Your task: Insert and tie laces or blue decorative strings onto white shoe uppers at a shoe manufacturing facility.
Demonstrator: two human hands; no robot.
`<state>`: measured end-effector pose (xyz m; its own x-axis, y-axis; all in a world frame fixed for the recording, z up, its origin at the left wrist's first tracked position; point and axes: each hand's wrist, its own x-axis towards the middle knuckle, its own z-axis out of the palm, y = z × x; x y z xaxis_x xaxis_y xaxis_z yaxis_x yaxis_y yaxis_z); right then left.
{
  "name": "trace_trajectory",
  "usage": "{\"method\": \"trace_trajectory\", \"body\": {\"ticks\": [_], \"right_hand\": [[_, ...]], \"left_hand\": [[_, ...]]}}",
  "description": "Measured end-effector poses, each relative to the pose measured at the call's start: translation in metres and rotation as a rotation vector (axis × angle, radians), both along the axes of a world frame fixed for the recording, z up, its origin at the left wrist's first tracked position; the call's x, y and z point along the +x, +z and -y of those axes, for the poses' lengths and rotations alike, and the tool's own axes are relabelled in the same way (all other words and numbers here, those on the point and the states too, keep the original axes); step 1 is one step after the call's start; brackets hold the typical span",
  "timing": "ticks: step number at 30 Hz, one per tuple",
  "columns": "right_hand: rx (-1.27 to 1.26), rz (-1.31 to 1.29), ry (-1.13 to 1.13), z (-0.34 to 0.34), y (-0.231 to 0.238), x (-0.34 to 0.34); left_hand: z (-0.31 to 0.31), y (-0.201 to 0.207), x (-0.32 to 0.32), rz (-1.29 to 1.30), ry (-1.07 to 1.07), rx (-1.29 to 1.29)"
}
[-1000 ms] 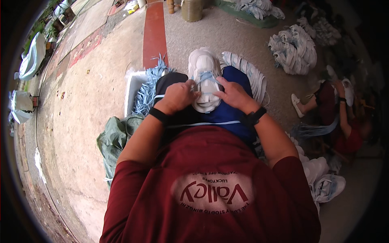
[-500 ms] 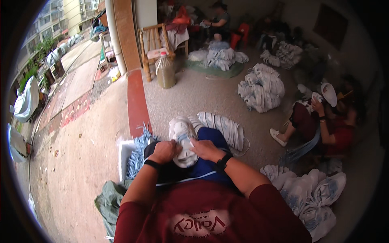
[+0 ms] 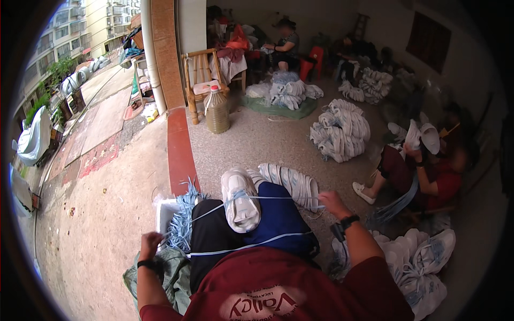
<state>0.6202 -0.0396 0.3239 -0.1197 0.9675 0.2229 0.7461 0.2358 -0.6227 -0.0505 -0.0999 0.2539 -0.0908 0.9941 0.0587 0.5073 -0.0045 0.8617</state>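
On my lap lies a white sneaker [image 3: 241, 206], toe away from me, its sole hidden. A light blue shoelace [image 3: 281, 198] runs through it and stretches out tight to both sides. My left hand [image 3: 151, 243], low at the left beside my knee, is closed on one end of the lace. Out to the right, my right hand [image 3: 333, 204] pinches the other end. Beyond my knees a row of nested white shoe uppers [image 3: 292, 184] lies on the floor. By my left leg, a bunch of light blue laces [image 3: 186, 211] spills from a white box [image 3: 163, 216].
Heaps of white uppers lie ahead [image 3: 342, 131] and close on my right [image 3: 417, 257]. A person in red [image 3: 447, 179] sits at the right with shoe parts. A large jug [image 3: 217, 112] stands before a bamboo chair [image 3: 201, 69]. Green cloth [image 3: 174, 278] lies at my left.
Both hands have moved off the sneaker and spread apart, left hand down to the left, right hand out to the right, drawing the shoelace out between them.
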Motion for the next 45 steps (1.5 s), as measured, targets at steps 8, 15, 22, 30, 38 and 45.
{"method": "trace_trajectory", "body": {"ticks": [8,15,22,30,38,45], "right_hand": [[-0.099,0.002,-0.308,0.098,-0.057,0.148],[-0.218,0.024,-0.404,0.164,-0.077,0.217],[-0.286,0.33,-0.279,0.206,-0.069,0.271],[-0.27,0.577,-0.508,0.207,-0.081,0.304],[-0.635,-0.814,-0.703,0.114,-0.062,0.186],[-0.889,-0.862,0.339,-0.018,0.002,-0.065]], "left_hand": [[0.128,-0.031,-0.09,0.256,0.356,-0.197],[0.197,-0.044,-0.136,0.283,0.433,-0.399],[0.215,-0.032,-0.14,0.147,0.551,-0.597],[0.24,-0.038,-0.146,-0.152,0.662,-0.798],[0.111,-0.007,-0.039,0.676,0.36,-0.43],[-0.032,0.079,0.145,0.746,-0.408,-0.528]]}}
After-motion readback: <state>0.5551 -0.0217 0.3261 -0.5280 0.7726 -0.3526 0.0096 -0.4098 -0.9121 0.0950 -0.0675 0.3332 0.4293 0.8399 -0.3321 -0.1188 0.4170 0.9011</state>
